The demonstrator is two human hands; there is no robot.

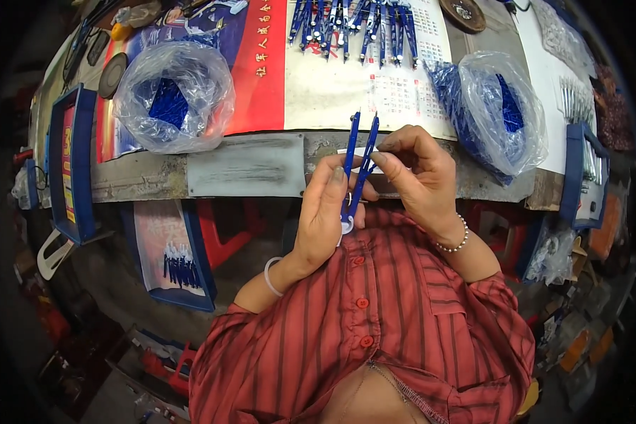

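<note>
A blue drawing compass [349, 164] with a white head is held over the table's front edge, its two legs spread slightly and pointing away from me. My left hand [323, 212] is closed around the head end, thumb along one leg. The fingers of my right hand [431, 177] pinch at the other leg, about midway along it. Any small part between those fingertips is too hidden to make out. Several similar blue compasses [381, 32] lie in rows on the poster sheet at the far side.
An open clear bag of blue parts [212, 116] stands at left, another bag [530, 145] at right. Blue trays [83, 166] hang by the table's left edge; a lower tray [203, 279] holds several compasses. Metal rods fill a right-hand tray [571, 184]. A red stool [226, 237] is underneath.
</note>
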